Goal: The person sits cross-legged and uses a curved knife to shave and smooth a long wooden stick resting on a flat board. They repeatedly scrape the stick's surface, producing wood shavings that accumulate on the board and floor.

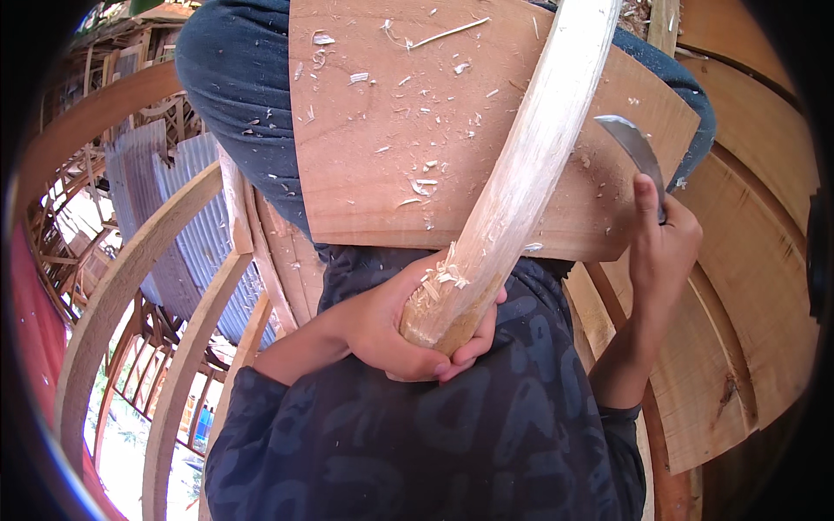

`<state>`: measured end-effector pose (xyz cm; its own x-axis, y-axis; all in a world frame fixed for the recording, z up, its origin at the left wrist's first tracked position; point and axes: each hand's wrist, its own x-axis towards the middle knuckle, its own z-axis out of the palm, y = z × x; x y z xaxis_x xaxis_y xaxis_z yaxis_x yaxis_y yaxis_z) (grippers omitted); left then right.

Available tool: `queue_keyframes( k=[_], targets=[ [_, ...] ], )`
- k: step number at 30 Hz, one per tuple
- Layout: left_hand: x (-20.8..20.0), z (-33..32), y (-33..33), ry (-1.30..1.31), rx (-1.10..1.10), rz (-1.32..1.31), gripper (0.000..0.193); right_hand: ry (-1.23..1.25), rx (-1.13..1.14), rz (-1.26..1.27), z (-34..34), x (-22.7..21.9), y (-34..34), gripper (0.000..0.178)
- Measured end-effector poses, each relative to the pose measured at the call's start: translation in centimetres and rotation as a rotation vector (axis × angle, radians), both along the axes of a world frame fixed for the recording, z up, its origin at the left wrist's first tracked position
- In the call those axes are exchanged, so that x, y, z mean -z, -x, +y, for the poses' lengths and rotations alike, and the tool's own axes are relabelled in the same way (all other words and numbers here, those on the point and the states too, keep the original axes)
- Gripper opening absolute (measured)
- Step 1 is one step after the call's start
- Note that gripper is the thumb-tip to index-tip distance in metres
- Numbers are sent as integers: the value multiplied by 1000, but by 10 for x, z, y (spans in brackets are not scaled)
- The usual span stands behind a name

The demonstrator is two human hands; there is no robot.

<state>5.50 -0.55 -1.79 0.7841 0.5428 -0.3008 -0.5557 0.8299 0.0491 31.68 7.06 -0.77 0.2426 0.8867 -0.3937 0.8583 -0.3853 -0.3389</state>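
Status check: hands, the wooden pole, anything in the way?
Left hand grips wooden pole at its end. Right hand holds curved blade beside it. Shavings litter board.

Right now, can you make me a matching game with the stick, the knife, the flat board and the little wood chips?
Things:
1. wooden stick
2. curved knife
3. flat board
4. wood shavings

Places:
A. scattered over the board
B. lying across the person's lap
C. gripped at its lower end by the left hand
D. held in the right hand, blade beside the stick

Pairs: 1-C, 2-D, 3-B, 4-A
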Motion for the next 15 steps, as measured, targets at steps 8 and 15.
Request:
queue_keyframes(
  k=[8, 15],
  targets=[
    [-12, 9, -6, -103, 159, 260, 82, 158, -369, 341, -38, -39, 36, 59],
    [-11, 8, -5, -91, 106, 288, 74, -11, -447, 232, -30, -16, 44, 63]
  ],
)
